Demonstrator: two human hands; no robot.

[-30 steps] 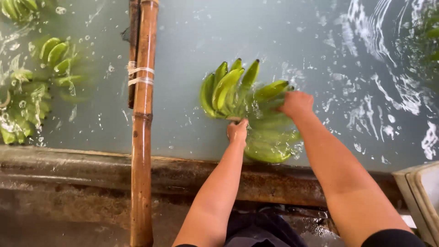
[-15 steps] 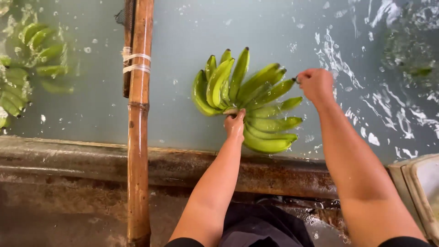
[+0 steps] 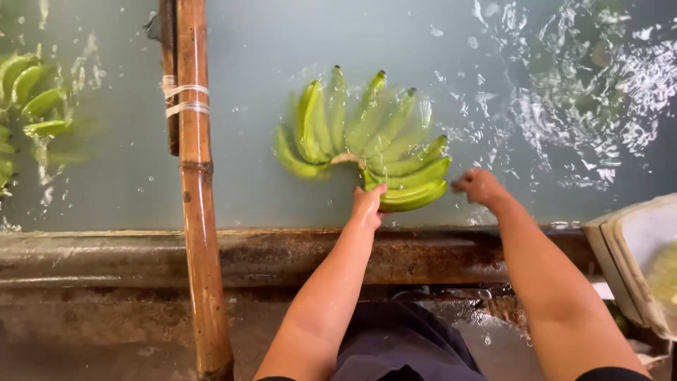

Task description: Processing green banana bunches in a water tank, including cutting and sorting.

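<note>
One water tank (image 3: 437, 42) fills the far half of the view, its pale green water rippled and foaming at the far right. Its one rusty near rim (image 3: 106, 257) runs from left to right across the middle. One bamboo pole (image 3: 196, 212) stands left of centre and crosses the rim from near to far; two pale bands are tied around it at the far end, where a second, darker pole lies against its left side.

One bunch of green bananas (image 3: 367, 141) floats in the water at centre, just beyond the rim, with about ten fruits fanned out and their tips pointing far and right. A second banana bunch (image 3: 32, 95) floats at the far left edge, partly cut off, with four or five fruits showing.

One pale crate (image 3: 635, 247) sits at the right edge on the near side of the rim.

Two hands reach over the rim. The left hand (image 3: 368, 203) grips the near end of the centre bunch, fingers closed around its crown. The right hand (image 3: 479, 187) is just right of the bunch, blurred, fingers curled in; whether it touches the fruit cannot be told.
</note>
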